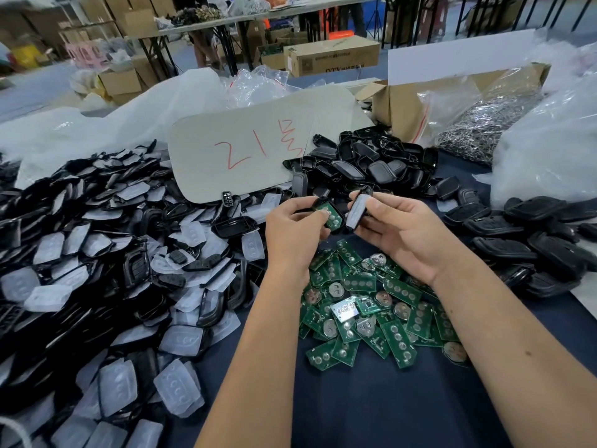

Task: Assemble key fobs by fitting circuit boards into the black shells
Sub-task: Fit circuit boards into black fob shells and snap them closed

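Note:
My left hand (295, 226) grips a black shell half with a green circuit board (331, 215) lying in it, thumb on the board. My right hand (397, 227) pinches a second shell half (357, 210), grey inside, tilted on edge just right of the first. The two halves sit close together above a loose pile of green circuit boards (371, 305) on the dark blue table. A heap of black shell halves (365, 163) lies behind my hands.
A large heap of black shells with clear button pads (106, 270) fills the left. Black fobs (533, 240) lie at the right. A grey card marked in red (242, 153) leans behind. A cardboard box (403, 108) holds a bag of metal rings (484, 124).

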`<state>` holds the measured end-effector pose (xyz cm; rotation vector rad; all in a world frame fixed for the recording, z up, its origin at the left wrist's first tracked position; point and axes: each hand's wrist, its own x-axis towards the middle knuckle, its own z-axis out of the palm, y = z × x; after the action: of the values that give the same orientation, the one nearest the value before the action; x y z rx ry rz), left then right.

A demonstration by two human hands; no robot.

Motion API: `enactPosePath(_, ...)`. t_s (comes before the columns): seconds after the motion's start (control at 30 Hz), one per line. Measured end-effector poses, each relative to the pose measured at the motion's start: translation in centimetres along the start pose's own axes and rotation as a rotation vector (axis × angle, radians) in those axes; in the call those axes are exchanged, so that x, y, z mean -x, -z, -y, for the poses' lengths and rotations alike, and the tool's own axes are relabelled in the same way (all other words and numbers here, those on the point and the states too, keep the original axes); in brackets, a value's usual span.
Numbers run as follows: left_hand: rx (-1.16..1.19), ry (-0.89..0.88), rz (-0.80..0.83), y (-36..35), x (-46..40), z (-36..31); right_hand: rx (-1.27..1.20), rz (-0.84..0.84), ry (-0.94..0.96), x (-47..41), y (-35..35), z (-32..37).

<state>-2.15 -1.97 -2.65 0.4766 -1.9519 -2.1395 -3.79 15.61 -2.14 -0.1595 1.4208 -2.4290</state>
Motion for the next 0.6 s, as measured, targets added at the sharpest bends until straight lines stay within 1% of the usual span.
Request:
enactPosePath(0.23,0.018,-0.013,0.007,-0.1,0.4,-0.3,0.014,-0.048,0.0,-0.1,-0.1,-0.1)
enactPosePath(0.33,-0.042,-0.049,0.003,-0.5,0.9,-0.5,0.039,-0.095,0.011,-0.2,0.0,-0.2)
enactPosePath(0.43,-0.139,-0.132,0.005,-1.0,1.3,-0.8,0.077,-0.114,0.016,-0.3,-0.1,-0.3)
enactPosePath(0.6,-0.354,-0.372,0.001,-1.7,2.0,-0.8,0.115,-0.193,0.069,-0.5,-0.6,-0.8)
